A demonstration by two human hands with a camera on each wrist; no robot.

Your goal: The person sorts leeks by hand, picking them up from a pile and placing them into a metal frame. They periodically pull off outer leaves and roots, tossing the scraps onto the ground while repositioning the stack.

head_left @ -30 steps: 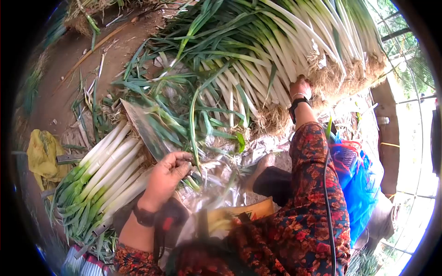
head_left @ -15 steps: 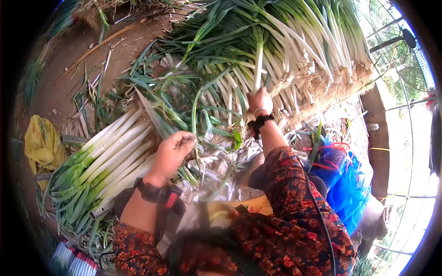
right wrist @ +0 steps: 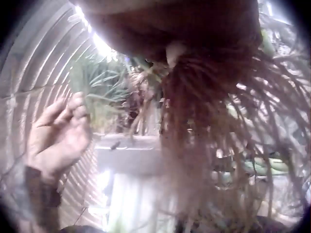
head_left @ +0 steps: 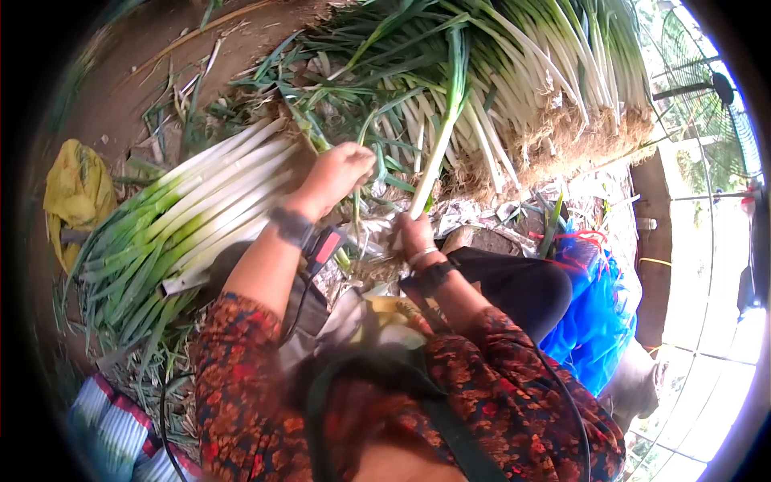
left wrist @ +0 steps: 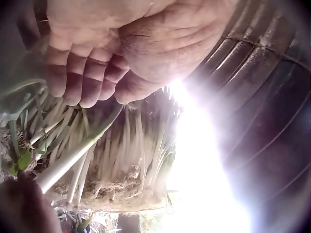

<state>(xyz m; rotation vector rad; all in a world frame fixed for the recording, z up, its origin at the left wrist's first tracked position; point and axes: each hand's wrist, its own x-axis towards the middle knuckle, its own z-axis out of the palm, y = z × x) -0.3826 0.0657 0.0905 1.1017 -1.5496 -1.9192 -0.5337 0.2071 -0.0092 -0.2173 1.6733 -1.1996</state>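
My right hand (head_left: 415, 237) grips a single leek (head_left: 438, 157) low on its white stem, and the green top slants up and away. In the right wrist view its long stringy roots (right wrist: 194, 136) hang below the hand. To the left, my left hand (head_left: 337, 177) hovers beside the cut ends of a row of trimmed leeks (head_left: 217, 193). Its fingers (left wrist: 87, 80) are loosely bent, with the thumb near the index fingertip and nothing visible held. The held leek passes behind that thumb in the left wrist view.
A large heap of rooted leeks (head_left: 514, 104) lies ahead to the right. Loose leaves litter the ground around it. A yellow bag (head_left: 80, 189) lies far left, blue netting (head_left: 598, 297) at right. A cable (head_left: 562, 386) runs along the right sleeve.
My right hand has drawn a leek from the heap back toward the body, moving down and left. The left hand has shifted slightly forward and right in view.
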